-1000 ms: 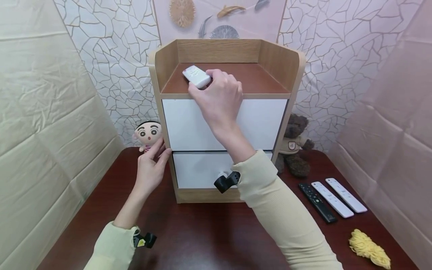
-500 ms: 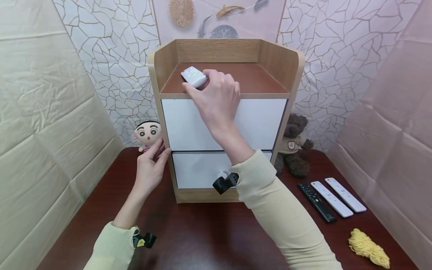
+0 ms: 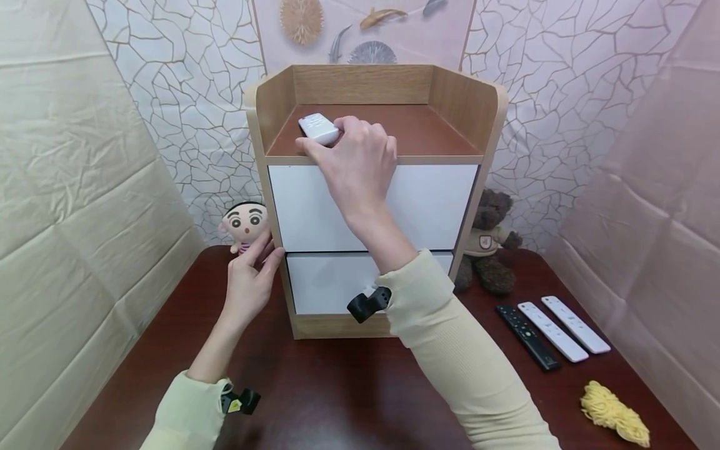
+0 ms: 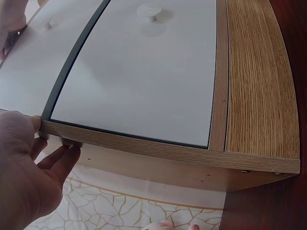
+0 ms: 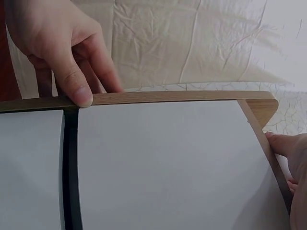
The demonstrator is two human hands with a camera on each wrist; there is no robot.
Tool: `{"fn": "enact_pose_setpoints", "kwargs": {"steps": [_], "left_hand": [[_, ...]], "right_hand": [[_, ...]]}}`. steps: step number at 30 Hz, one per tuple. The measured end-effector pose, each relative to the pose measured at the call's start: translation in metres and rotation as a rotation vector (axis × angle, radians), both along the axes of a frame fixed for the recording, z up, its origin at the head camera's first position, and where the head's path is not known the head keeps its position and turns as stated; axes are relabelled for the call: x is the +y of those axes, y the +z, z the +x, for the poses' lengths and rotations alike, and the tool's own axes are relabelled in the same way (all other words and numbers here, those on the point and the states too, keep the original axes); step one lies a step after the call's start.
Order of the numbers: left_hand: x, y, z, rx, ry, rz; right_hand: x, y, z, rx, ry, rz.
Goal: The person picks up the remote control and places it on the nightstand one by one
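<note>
My right hand point(image 3: 360, 165) grips a white remote control point(image 3: 319, 129) over the left part of the cabinet's brown top shelf point(image 3: 416, 128). Thumb and fingers hold its near end. Whether its underside touches the shelf cannot be made out. At the cabinet's left side, my left hand point(image 3: 251, 281) rests against the wooden edge point(image 4: 144, 148), level with the gap between the two white drawers. In the right wrist view the left thumb point(image 5: 81, 96) touches the front edge while the fingers lie along the outer side. The remote is hidden in both wrist views.
A round-headed doll point(image 3: 245, 225) sits left of the cabinet and a brown teddy bear point(image 3: 492, 244) right of it. A black remote point(image 3: 527, 337), two white remotes point(image 3: 554, 332) and a yellow yarn bundle point(image 3: 615, 414) lie on the table's right side.
My right hand has shifted slightly left along the shelf with the white remote control, which also sits a little lower in the head view. My left hand stays at the cabinet's edge.
</note>
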State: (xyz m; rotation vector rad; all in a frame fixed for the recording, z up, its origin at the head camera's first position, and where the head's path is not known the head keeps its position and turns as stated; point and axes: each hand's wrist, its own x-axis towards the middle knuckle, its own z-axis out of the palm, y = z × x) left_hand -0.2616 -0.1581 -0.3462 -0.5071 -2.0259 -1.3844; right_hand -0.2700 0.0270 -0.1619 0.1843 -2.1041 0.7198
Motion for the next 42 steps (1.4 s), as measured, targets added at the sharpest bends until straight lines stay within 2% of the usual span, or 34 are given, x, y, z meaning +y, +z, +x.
{"fn": "enact_pose_setpoints", "kwargs": {"steps": [11,20,24,28,33,37,42], "left_hand": [[0.001,0.000,0.001,-0.003,-0.002,0.006],[0.001,-0.001,0.000,0.002,-0.005,0.014],[0.001,-0.002,-0.001,0.002,-0.004,0.018],[0.001,-0.001,0.000,-0.002,0.003,0.014],[0.001,0.000,0.001,-0.009,0.018,-0.002],[0.001,0.000,0.000,-0.002,0.008,-0.014],[0.000,-0.002,0.001,-0.013,0.008,-0.019]], "right_hand": [[0.007,-0.002,0.002,0.031,0.110,0.048],[0.007,-0.003,0.003,0.014,0.135,0.025],[0.013,-0.004,0.005,0.033,0.186,0.012],[0.028,-0.007,0.008,0.130,0.303,-0.029],[0.057,-0.017,0.012,0.300,0.455,-0.057],[0.082,-0.023,0.023,0.365,0.474,-0.048],[0.119,-0.036,0.043,0.326,0.433,-0.083]]}}
